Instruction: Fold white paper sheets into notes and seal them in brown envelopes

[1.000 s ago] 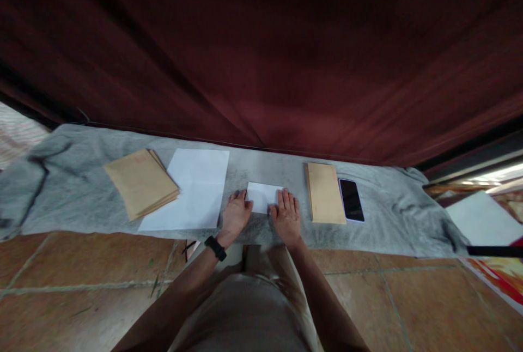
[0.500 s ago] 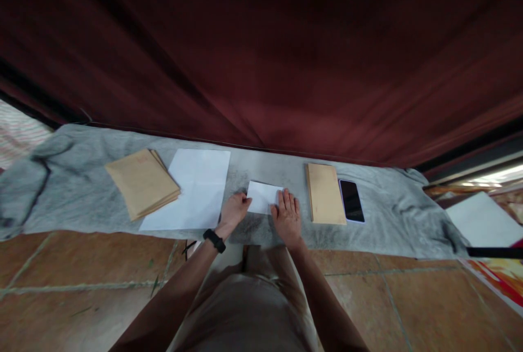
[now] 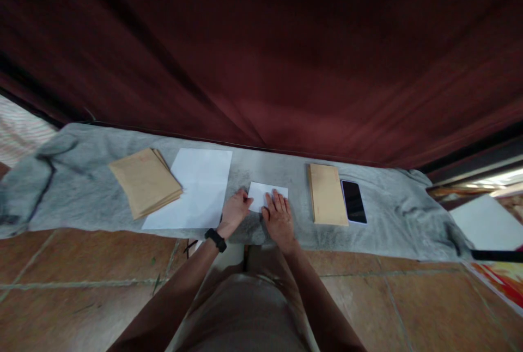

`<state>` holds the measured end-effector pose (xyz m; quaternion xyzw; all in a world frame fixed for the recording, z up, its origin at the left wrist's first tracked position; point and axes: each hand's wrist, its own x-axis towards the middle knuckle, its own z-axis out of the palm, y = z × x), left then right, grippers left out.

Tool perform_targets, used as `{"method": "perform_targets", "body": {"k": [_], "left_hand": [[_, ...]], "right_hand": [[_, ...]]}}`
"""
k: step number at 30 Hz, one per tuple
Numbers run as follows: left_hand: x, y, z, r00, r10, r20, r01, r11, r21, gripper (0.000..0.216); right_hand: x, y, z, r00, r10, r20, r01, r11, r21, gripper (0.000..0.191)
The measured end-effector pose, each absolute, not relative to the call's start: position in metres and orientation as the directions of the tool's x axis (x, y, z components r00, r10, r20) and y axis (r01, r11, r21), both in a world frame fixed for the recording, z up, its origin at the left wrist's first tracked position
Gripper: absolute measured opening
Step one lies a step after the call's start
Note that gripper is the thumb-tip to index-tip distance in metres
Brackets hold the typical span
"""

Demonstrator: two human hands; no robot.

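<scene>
A small white folded sheet of paper [image 3: 261, 191] lies on the grey cloth between my hands. My left hand [image 3: 236, 209] pinches its left edge between thumb and fingers; a dark band circles that wrist. Flat on the paper's right part rests my right hand [image 3: 279, 218], fingers stretched out and slightly spread. To the left lies a stack of large white paper [image 3: 206, 183], its left part covered by several brown envelopes [image 3: 143, 180]. Right of my hands sits a neat stack of brown envelopes [image 3: 328, 194].
A phone [image 3: 353, 202] with a dark screen lies beside the right envelope stack. Grey cloth [image 3: 392, 216] covers the narrow bench, whose front edge drops to a tiled floor [image 3: 359, 297]. Dark red fabric [image 3: 261, 68] hangs along the back edge.
My right hand has slid left over the folded paper, from its right end nearer to its middle. My left hand keeps its pinch on the left edge.
</scene>
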<state>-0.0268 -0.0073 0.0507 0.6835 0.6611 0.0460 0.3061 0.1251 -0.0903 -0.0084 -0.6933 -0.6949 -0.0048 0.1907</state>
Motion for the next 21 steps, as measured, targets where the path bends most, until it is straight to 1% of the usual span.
{"method": "perform_targets", "body": {"k": [6, 12, 15, 19, 21], "left_hand": [[-0.023, -0.027, 0.044, 0.105, 0.975, -0.196, 0.924, -0.023, 0.382, 0.034], [-0.019, -0.037, 0.038, 0.127, 0.982, -0.141, 0.96, -0.086, 0.267, 0.036], [-0.019, -0.037, 0.037, 0.157, 0.979, -0.13, 0.954, -0.116, 0.276, 0.035], [-0.02, -0.038, 0.039, 0.177, 0.975, -0.134, 0.956, -0.138, 0.26, 0.037], [-0.02, -0.039, 0.041, 0.191, 0.972, -0.137, 0.955, -0.152, 0.255, 0.037]], "right_hand": [[0.142, -0.099, -0.012, 0.057, 0.959, 0.278, 0.97, 0.013, -0.244, 0.053], [0.146, -0.103, -0.011, 0.105, 0.947, 0.302, 0.967, -0.027, -0.252, 0.054], [0.139, -0.101, -0.008, 0.096, 0.947, 0.306, 0.965, -0.013, -0.262, 0.051], [0.131, -0.1, -0.006, 0.0, 0.965, 0.264, 0.962, 0.072, -0.264, 0.049], [0.131, -0.101, -0.006, 0.005, 0.968, 0.253, 0.963, 0.063, -0.262, 0.048]]}}
